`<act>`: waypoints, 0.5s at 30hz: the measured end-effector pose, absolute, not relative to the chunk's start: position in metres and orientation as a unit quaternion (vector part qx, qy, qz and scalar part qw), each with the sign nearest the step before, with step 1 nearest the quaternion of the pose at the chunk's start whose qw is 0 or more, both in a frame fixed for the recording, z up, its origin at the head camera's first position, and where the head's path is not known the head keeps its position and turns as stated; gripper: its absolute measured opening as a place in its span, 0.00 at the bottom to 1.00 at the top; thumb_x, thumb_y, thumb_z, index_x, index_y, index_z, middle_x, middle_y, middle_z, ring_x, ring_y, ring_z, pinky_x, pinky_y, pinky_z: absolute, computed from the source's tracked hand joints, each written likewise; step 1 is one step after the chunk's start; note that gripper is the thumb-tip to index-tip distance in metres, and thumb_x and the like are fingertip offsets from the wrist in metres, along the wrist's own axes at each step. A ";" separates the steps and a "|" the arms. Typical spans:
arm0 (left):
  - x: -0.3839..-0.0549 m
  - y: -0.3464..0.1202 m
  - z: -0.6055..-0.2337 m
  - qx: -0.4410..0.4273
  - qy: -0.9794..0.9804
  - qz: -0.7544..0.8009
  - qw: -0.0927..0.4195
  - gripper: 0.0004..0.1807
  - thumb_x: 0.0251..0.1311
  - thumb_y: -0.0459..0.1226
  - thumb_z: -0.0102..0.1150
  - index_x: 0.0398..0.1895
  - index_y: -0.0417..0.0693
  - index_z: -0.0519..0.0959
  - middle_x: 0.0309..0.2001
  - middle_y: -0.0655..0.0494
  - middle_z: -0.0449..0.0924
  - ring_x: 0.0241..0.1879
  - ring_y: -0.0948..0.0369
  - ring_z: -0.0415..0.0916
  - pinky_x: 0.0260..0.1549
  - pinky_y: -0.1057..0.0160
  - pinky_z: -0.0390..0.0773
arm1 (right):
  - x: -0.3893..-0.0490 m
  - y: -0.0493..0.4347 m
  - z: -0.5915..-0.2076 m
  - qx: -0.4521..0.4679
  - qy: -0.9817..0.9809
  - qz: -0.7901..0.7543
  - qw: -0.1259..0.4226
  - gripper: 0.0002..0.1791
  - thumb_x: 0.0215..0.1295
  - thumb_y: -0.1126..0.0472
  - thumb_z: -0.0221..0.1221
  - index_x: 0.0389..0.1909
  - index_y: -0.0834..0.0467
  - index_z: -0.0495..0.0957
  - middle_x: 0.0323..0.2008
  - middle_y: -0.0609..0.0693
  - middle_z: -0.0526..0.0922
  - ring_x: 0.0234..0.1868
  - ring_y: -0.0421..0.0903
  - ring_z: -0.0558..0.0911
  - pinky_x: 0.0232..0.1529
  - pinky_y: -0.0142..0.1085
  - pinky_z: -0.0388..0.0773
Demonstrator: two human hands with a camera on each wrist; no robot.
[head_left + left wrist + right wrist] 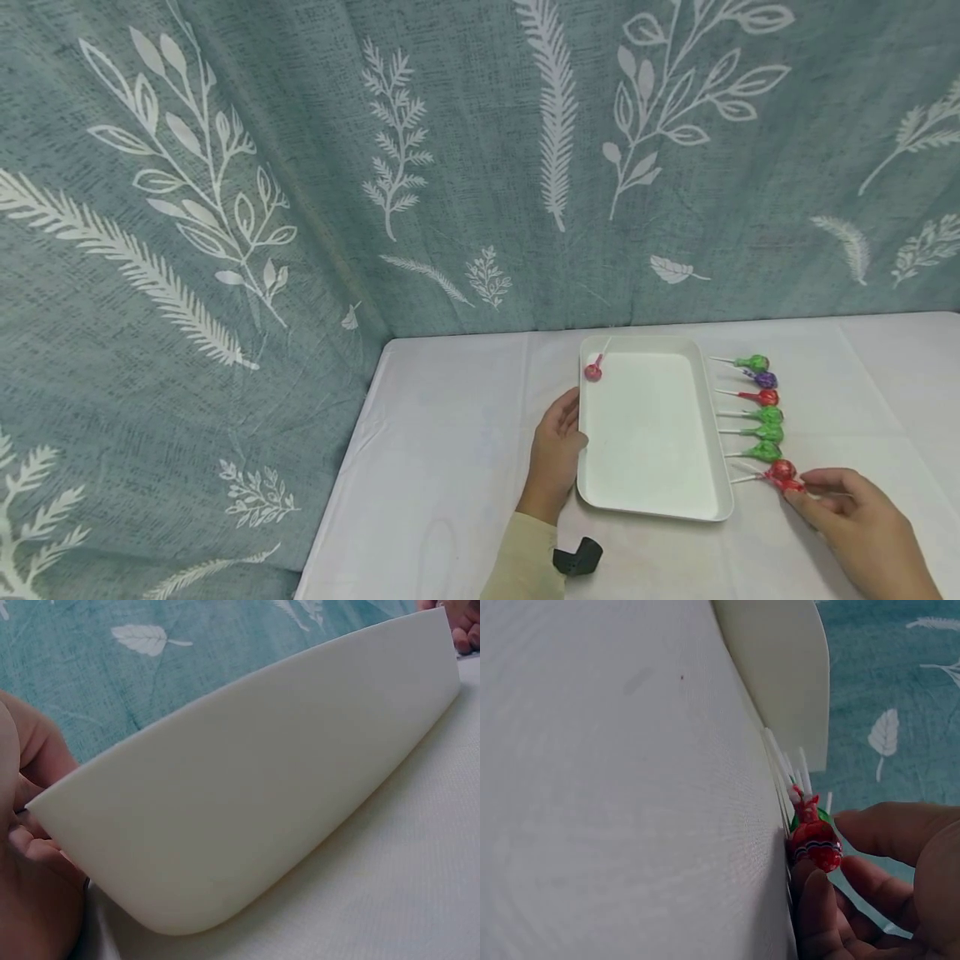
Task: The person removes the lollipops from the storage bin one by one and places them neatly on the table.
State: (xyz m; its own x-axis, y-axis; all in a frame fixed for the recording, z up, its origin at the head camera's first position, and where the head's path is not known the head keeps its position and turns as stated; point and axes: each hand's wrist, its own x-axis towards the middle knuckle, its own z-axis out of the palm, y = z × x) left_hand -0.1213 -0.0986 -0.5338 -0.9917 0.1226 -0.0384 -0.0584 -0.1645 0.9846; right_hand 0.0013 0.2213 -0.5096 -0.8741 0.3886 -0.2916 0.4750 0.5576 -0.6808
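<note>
A white rectangular tray (652, 433) lies on the table with one pinkish-red lollipop (593, 372) in its far left corner. My left hand (557, 446) grips the tray's left side, thumb over the rim and fingers along the outer wall. Right of the tray, lollipops lie in a column with their sticks toward it: several green ones (770, 432), a purple one (766, 379) and red ones (768, 397). At the near end of that column my right hand (862, 517) pinches a red lollipop (816, 844) by its wrapped head, beside another red lollipop (783, 469).
A white cloth (442, 433) covers the table. Behind it and along the left hangs a blue-green curtain (465, 167) with white leaf prints. A black strap-like piece (577, 557) sits at my left wrist.
</note>
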 end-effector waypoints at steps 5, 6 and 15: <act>-0.122 -0.099 -0.533 0.024 0.645 0.761 0.062 0.41 0.58 0.17 0.41 0.79 0.35 0.69 0.75 0.43 0.72 0.76 0.51 0.68 0.71 0.61 0.71 | 0.002 0.223 -0.513 0.244 0.881 -0.400 0.060 0.25 0.79 0.59 0.65 0.65 0.72 0.73 0.46 0.60 0.85 0.37 0.50 0.81 0.25 0.34 0.77; -0.122 -0.099 -0.533 0.024 0.645 0.761 0.063 0.41 0.58 0.17 0.41 0.79 0.36 0.69 0.75 0.43 0.72 0.76 0.51 0.68 0.71 0.61 0.71 | 0.002 0.223 -0.513 0.243 0.882 -0.400 0.062 0.25 0.79 0.59 0.65 0.65 0.72 0.73 0.46 0.59 0.85 0.38 0.50 0.82 0.26 0.34 0.78; -0.123 -0.100 -0.531 0.022 0.649 0.757 0.066 0.40 0.59 0.17 0.41 0.79 0.36 0.69 0.75 0.43 0.72 0.76 0.51 0.68 0.71 0.60 0.71 | 0.002 0.221 -0.507 0.219 0.885 -0.406 0.065 0.22 0.76 0.64 0.67 0.62 0.73 0.74 0.44 0.61 0.86 0.41 0.55 0.87 0.27 0.31 0.82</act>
